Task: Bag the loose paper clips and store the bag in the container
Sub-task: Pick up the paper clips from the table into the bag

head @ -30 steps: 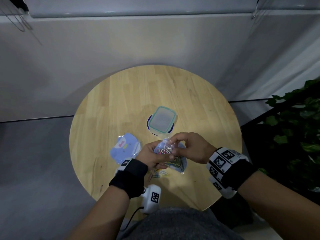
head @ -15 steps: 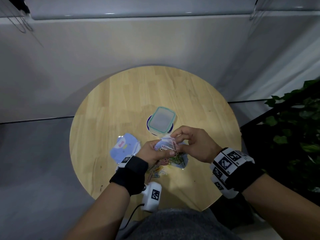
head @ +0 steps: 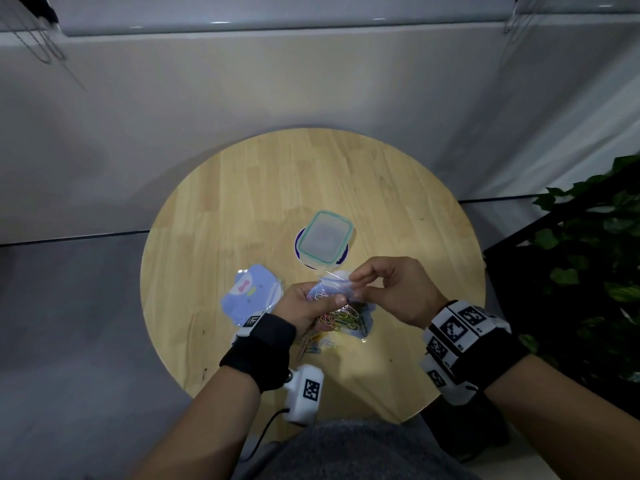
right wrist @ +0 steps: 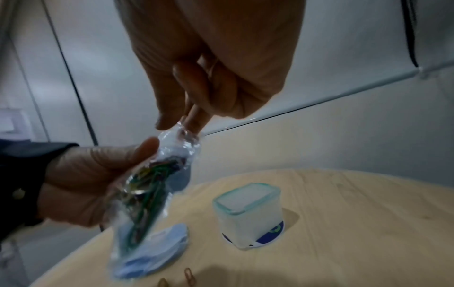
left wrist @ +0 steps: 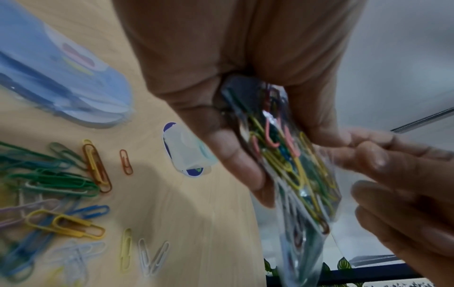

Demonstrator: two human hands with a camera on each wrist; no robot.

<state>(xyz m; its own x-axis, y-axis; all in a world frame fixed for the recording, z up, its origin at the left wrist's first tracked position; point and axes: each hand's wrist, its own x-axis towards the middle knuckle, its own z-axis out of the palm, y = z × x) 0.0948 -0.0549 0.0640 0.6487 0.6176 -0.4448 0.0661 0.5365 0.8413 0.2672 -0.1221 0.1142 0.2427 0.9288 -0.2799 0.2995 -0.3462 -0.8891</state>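
Observation:
A clear plastic bag (head: 341, 311) (left wrist: 298, 186) (right wrist: 147, 186) holding several coloured paper clips hangs above the near part of the round table. My left hand (head: 304, 303) (right wrist: 98, 174) grips its middle between thumb and fingers. My right hand (head: 384, 289) (right wrist: 194, 108) pinches the bag's top edge. More loose paper clips (head: 317, 342) (left wrist: 56, 194) lie on the table under my left hand. The lidded clear container (head: 325, 239) (right wrist: 248, 211) (left wrist: 189, 153) with a teal rim stands just beyond the hands, its lid on.
A stack of light blue packets (head: 249, 296) (left wrist: 56, 77) lies left of the hands on the wooden table (head: 398, 202). A dark shelf with green leaves (head: 588, 271) stands at the right. A grey wall rises behind the table.
Both hands have lifted the bag slightly and shifted it away from me. My right fingers have moved from the bag's side up to its top edge.

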